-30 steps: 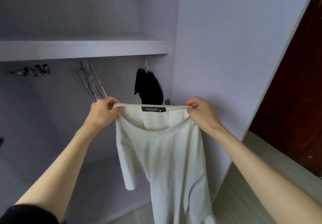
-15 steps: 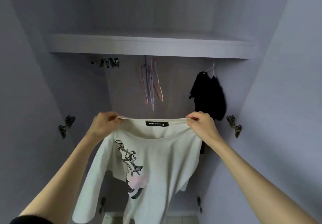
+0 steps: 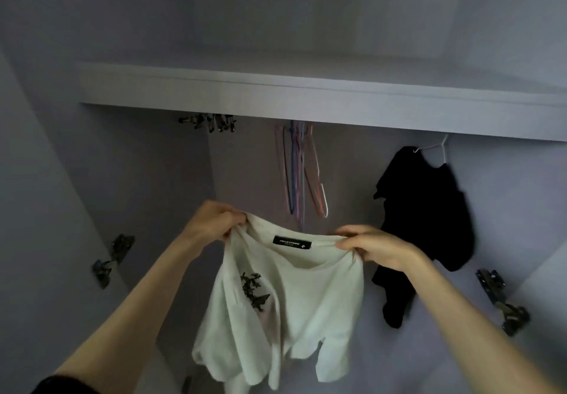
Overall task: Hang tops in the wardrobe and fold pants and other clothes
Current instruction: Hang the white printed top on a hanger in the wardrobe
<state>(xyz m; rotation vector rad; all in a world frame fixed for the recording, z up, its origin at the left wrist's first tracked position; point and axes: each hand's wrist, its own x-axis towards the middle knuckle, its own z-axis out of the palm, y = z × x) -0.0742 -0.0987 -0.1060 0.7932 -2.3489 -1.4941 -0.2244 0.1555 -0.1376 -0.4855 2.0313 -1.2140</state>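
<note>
Holding a white top [image 3: 288, 295] up in front of an open wardrobe [image 3: 129, 178], the person grips its neckline at both ends. The left hand [image 3: 214, 220] bunches the fabric at the left end of the collar, fingers [image 3: 236, 214] curled tight round the cloth. The right hand [image 3: 377, 248] pinches the right end of the collar between thumb and curled fingers, slightly lower than the left. The neckline is stretched between the two hands, with a black label [image 3: 292, 242] showing on the inside of the back of the neck. Below the collar, the top hangs loose and crumpled, a dark printed design [image 3: 253, 291] showing on its left part, and its hem falls to the bottom of the view.

Behind the top, a bunch of thin coloured hangers [image 3: 302, 172], pink, blue and white, hangs bare under the shelf [image 3: 306, 99], just above the gap between the hands. To their right, a black garment [image 3: 429, 218] already hangs on a white hanger [image 3: 435, 146], close behind the right hand. A cluster of dark clips [image 3: 208, 122] sits under the shelf at the left. Metal door hinges are fixed to the side panels, one on the left [image 3: 112, 258] and one on the right [image 3: 503, 300]. A dark sleeve [image 3: 61, 386] covers the left upper arm at the bottom edge.
</note>
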